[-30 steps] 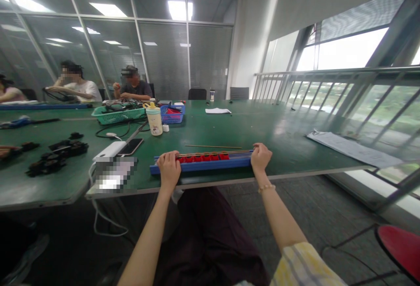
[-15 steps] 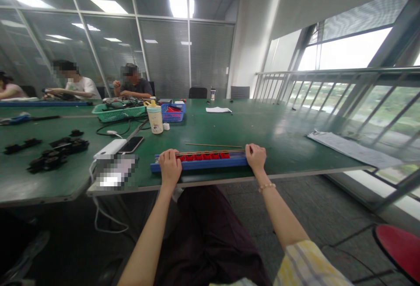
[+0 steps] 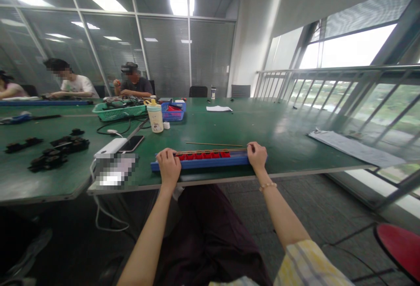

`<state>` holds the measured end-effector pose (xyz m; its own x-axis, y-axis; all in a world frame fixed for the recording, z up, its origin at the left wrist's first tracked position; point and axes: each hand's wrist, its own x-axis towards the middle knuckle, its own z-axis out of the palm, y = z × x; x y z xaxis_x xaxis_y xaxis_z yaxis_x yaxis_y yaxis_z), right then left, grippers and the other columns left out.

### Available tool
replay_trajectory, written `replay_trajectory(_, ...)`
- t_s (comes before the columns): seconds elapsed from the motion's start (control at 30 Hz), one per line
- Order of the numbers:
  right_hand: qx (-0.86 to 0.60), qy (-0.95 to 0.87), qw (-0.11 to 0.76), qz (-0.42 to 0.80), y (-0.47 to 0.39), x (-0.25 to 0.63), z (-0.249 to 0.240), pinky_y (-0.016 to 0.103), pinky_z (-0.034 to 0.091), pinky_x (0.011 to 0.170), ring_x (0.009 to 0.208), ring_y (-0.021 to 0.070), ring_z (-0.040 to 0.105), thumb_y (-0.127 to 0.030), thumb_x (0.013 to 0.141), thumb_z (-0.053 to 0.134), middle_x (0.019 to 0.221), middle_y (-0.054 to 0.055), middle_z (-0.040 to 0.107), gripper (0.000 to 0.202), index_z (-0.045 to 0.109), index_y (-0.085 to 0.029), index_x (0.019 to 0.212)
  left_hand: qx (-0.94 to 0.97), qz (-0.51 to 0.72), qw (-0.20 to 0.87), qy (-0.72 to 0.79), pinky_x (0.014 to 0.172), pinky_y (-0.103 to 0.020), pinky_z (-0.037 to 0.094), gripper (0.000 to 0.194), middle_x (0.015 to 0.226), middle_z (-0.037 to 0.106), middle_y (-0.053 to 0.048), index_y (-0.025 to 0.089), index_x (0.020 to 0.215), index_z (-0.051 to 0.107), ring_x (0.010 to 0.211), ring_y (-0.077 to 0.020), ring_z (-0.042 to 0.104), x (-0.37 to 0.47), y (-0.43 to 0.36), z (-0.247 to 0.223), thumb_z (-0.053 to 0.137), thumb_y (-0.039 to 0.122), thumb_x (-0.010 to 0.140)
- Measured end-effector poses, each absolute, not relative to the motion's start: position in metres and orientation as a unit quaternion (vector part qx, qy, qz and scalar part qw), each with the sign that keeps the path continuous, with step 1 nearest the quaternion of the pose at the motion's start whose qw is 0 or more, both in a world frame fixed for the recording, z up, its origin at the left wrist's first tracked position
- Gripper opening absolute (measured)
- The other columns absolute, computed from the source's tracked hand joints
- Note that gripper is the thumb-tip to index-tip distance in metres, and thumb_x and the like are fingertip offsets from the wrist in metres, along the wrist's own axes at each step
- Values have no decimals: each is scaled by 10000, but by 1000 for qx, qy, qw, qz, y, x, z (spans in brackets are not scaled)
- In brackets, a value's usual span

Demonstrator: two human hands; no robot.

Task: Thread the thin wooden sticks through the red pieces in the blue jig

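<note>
The thin, straight tan rods (image 3: 210,151) lying along the long blue plastic-looking channel (image 3: 213,162), above its red blocky pieces (image 3: 197,156), could slip if the left hand (image 3: 169,166), fingers bunched over the channel's left end, pressed unevenly. The right hand's (image 3: 257,155) fingers curl near the channel's right end, any pinch unclear; that end, covered earlier, now shows beyond them.

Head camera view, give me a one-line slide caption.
Two bare hands, left and right, at a blue channel holding red pieces.
</note>
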<state>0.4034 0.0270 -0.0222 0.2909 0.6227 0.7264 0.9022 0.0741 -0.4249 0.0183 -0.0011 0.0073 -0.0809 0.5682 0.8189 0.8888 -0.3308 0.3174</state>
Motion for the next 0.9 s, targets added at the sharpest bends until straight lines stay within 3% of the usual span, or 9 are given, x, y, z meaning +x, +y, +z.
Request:
replay_trajectory(0.3,-625,-567,504,-185,30,405,-26,315,360,791,732,200,574,-299,888,438,766,59,676,242,653,-189,872,-663,-489,173,-540,1036,-453,374,169,1084,595,-122,183,926,572,1090,-280,482,18,-1,7,465,109,817)
replay_trajectory(0.9,-609,-564,529,-177,33,408,-28,319,388,800,793,206,576,-279,862,446,819,65,675,217,643,-189,863,-676,-468,171,-543,1002,-451,361,222,1141,614,-100,188,992,611,1128,-293,456,21,-5,5,519,155,793)
